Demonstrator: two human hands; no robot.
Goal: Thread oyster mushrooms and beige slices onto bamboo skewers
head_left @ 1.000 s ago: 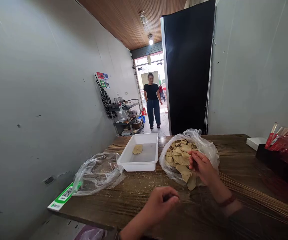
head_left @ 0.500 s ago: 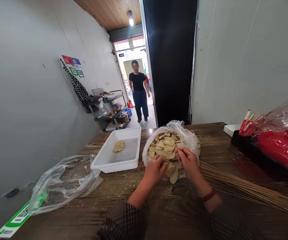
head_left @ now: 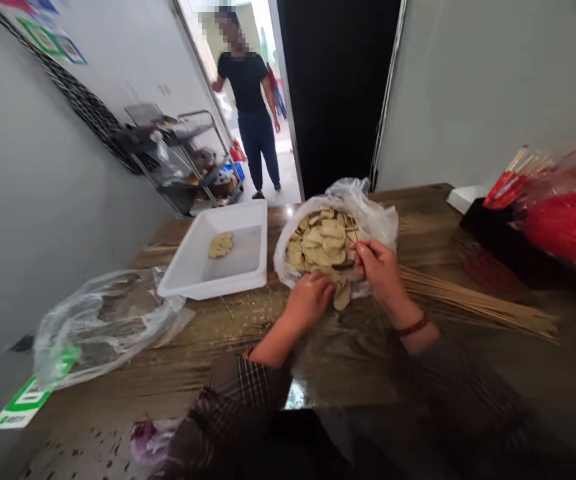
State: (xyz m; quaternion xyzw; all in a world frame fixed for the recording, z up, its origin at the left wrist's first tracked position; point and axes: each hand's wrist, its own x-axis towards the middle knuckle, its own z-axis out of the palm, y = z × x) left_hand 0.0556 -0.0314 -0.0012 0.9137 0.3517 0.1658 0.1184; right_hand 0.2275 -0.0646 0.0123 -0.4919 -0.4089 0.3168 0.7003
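Observation:
An open clear plastic bag (head_left: pixel 383 223) on the wooden table holds a heap of thin, oval beige slices (head_left: pixel 324 241). My left hand (head_left: pixel 312 297) is at the bag's near edge, fingers curled on a beige slice (head_left: pixel 341 295) that hangs by the fingertips. Just right of it, my right hand (head_left: pixel 379 265) is closed in a pinch over the bag's right side. A thin skewer seems to run down from its fingers, though it is faint. Bamboo skewers (head_left: pixel 478 303) lie in a bundle beside my right wrist.
Left of the bag stands a white tray (head_left: pixel 213 290) with a few slices (head_left: pixel 221 245) in it. A crumpled clear bag (head_left: pixel 103 320) lies further left. At right are a black holder (head_left: pixel 498 240) and a red plastic bag (head_left: pixel 568 223). A person (head_left: pixel 251 87) stands in the doorway.
My view has tilted down, so the table appears higher and its near edge shows. Both hands stay at the bag in much the same pose. The person in the doorway is closer, one arm raised.

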